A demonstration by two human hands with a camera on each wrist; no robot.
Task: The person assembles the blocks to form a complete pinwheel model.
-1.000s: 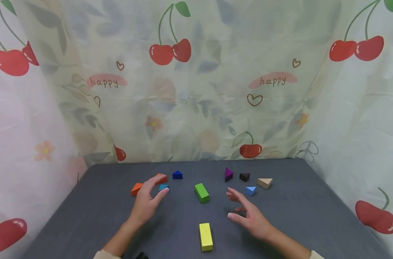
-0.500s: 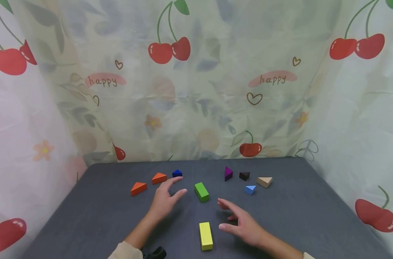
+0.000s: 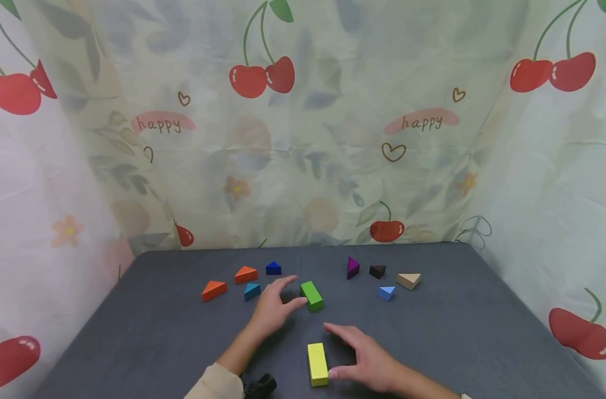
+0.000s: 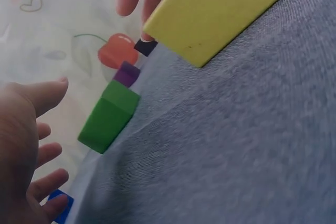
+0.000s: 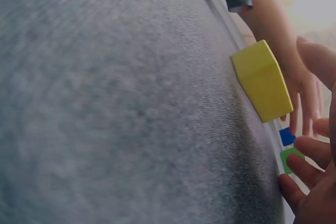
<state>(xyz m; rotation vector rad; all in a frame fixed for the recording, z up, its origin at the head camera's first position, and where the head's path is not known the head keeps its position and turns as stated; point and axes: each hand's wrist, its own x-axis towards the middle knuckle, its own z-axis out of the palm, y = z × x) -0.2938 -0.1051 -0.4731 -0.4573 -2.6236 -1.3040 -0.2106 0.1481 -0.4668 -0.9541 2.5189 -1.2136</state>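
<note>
My left hand point(image 3: 274, 309) hovers just left of a green rectangular block point(image 3: 311, 296), thumb and fingers spread. In the left wrist view a gap shows between that hand point(image 4: 23, 145) and the green block point(image 4: 109, 116). A yellow rectangular block point(image 3: 317, 364) lies nearer to me on the dark grey cloth. Beside its right side is my right hand point(image 3: 365, 357), thumb tip close to the block's near end; whether they touch I cannot tell. The right wrist view has the yellow block point(image 5: 262, 82) apart from the loosely bent fingers of the right hand point(image 5: 315, 177). Neither hand holds anything.
Orange triangular blocks point(image 3: 214, 290), a teal one point(image 3: 251, 291) and a dark blue one point(image 3: 273, 269) lie back left. At back right are purple point(image 3: 352, 268), black point(image 3: 377, 271), light blue point(image 3: 386, 293) and wooden point(image 3: 408, 281) triangular blocks. A printed curtain point(image 3: 303, 166) surrounds the table.
My left hand has moved right, from over the teal and orange blocks to beside the green block. My right hand has come left and nearer to me, toward the yellow block. The blocks stay put.
</note>
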